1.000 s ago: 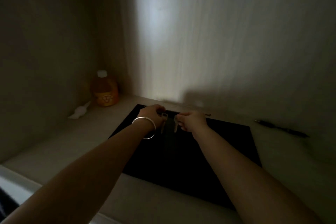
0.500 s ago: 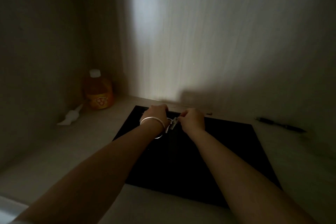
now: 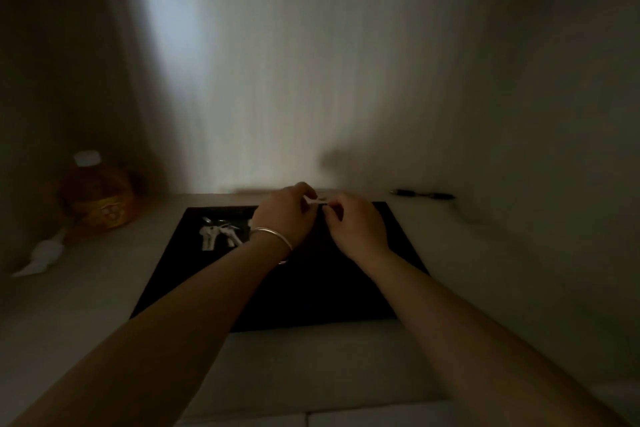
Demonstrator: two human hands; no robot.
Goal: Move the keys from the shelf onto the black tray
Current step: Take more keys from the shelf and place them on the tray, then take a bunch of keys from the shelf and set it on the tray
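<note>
Pale small item [image 3: 317, 201] pinched between both hands' grips

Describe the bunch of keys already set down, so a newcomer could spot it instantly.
Find the black tray in the middle of the pale shelf. Look in its far left corner, just left of the left hand with the bracelet. The keys lie there: small, pale and metallic, the only bright thing on the dark surface.

A bunch of small silver keys [image 3: 220, 236] now lies bare on the far left part of the flat black tray [image 3: 311, 291], where a second ago no keys lay. The left hand [image 3: 282, 215] and right hand [image 3: 356, 224] sit farther back than before, pinching a small pale item between them at the tray's far edge.
</note>
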